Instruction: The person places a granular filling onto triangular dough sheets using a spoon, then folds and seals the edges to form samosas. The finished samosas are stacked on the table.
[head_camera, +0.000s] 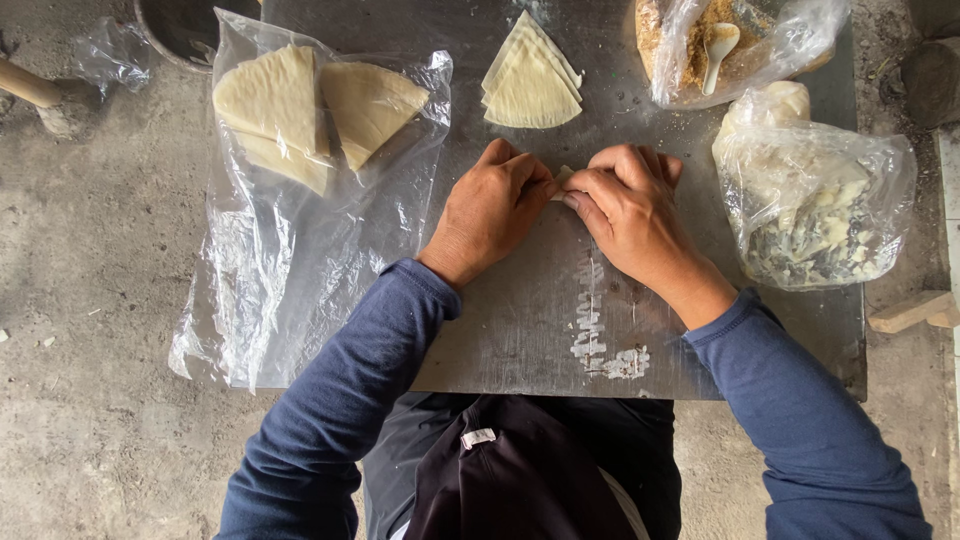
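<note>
My left hand (490, 210) and my right hand (630, 205) meet at the middle of a grey metal board (520, 320). Both pinch a small pale piece of dough wrapper (562, 177), mostly hidden under the fingers. Just beyond the hands lies a stack of pale triangular wrappers (531, 80). Further wedge-shaped wrappers (300, 110) rest on a clear plastic sheet (290, 270) at the left.
A clear bag of crumbly brown filling (700, 40) with a white spoon (718, 48) sits at the far right of the board. Another clear bag with whitish and dark contents (815, 200) lies on the right. White paste smears (600, 340) mark the board. Concrete floor surrounds it.
</note>
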